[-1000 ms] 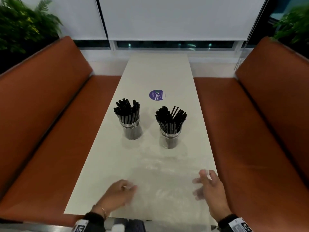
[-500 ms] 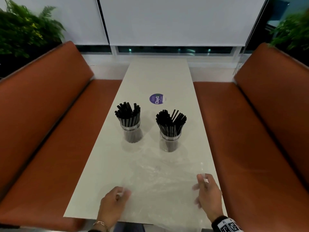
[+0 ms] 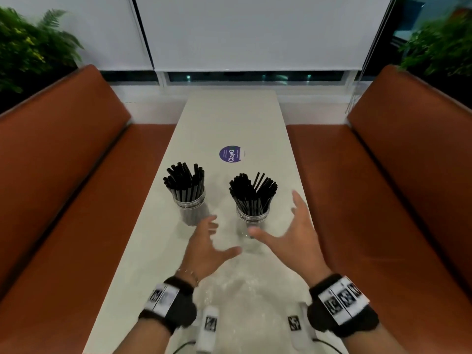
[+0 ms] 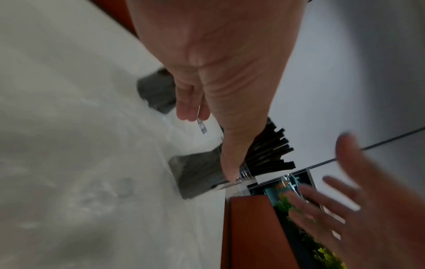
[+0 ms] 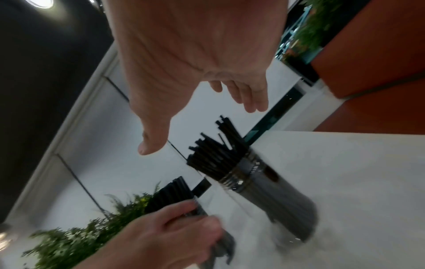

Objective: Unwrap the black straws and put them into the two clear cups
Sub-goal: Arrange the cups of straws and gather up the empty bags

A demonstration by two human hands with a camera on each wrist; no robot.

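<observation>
Two clear cups stand mid-table, each packed with black straws: the left cup [image 3: 190, 209] and the right cup [image 3: 252, 217]. My left hand [image 3: 224, 235] hovers just in front of the gap between them, thumb spread wide and fingers loosely bent. In the left wrist view a thin pale strip [image 4: 202, 127] shows at its fingertips; whether it is held is unclear. My right hand [image 3: 275, 215] hangs open beside the right cup, with its thumb in front of the cup and its fingers to the cup's right. Neither hand touches a cup [image 5: 264, 183]. Crumpled clear wrap [image 3: 242, 284] lies on the table below my wrists.
The long white table [image 3: 229, 116] runs away from me between two brown benches [image 3: 76, 190] [image 3: 383, 190]. A round purple sticker [image 3: 231, 153] lies beyond the cups. Plants stand behind both bench backs, and a window with a white blind is at the far end.
Both hands have left the near edge of the table and the wrap there. They have risen and moved forward to the cups with fingers spread.
</observation>
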